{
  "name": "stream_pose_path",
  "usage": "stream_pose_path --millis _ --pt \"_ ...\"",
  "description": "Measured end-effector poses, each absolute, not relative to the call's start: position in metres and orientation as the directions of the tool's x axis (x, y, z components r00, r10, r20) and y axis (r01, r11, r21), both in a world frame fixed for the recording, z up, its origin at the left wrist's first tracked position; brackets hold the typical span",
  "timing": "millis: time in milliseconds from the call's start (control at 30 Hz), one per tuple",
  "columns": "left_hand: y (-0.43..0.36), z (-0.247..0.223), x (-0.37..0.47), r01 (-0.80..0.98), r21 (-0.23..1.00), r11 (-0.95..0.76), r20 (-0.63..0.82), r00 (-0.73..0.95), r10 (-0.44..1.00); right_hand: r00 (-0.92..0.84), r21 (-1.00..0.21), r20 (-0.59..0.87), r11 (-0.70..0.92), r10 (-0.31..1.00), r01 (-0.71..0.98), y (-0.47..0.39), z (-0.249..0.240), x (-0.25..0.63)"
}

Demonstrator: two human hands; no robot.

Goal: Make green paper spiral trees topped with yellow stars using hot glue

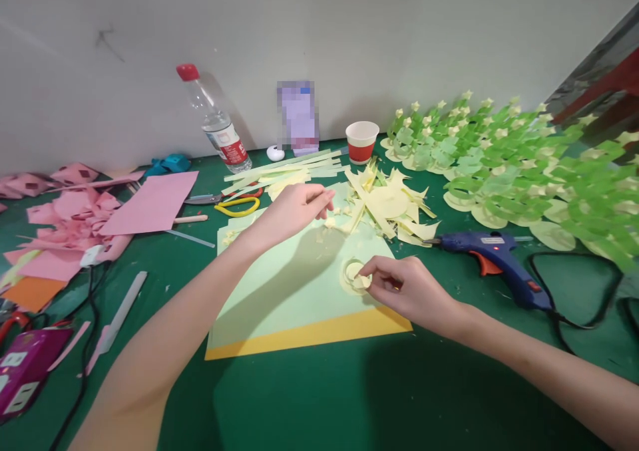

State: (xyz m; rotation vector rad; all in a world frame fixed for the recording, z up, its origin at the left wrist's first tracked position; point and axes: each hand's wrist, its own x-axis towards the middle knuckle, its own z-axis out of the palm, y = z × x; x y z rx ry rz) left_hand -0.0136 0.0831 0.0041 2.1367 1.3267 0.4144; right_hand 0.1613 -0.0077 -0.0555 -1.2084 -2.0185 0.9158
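Note:
My right hand (407, 285) is pinched at a small curled piece of pale yellow paper (360, 281), which sits on a round pale yellow paper disc (348, 285). The disc lies on a stack of light green paper sheets (279, 301) with a yellow sheet (309, 334) at the near edge. Raised over the back of the stack, my left hand (302, 205) has its fingers pressed together; what they hold, if anything, is too small to name. Tiny pale yellow paper pieces (330, 223) lie just below it.
To the right lie a blue glue gun (486, 248) with a cable and many green paper plants (529, 178). Yellow paper scraps (392, 201), a paper cup (362, 142), a tilted water bottle (217, 125) and scissors (237, 206) are behind. Pink paper (152, 205) and a purple power strip (32, 368) are left.

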Motion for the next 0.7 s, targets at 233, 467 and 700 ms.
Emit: stream_pose_path --millis 233,467,700 --pt "0.032 0.006 -0.04 0.782 0.538 -0.314 -0.085 0.421 0.903 -0.403 -0.819 0.132 0.329 0.906 0.47 -0.007 -0.057 0.163" --pt "-0.016 -0.043 -0.04 0.618 0.446 -0.648 0.087 0.69 0.718 -0.38 -0.842 0.115 0.293 0.918 0.453 -0.004 -0.057 0.162" --pt "-0.026 -0.081 -0.029 0.507 0.188 -0.841 0.256 0.802 0.54 -0.373 -0.844 0.123 0.294 0.92 0.448 -0.005 -0.058 0.162"
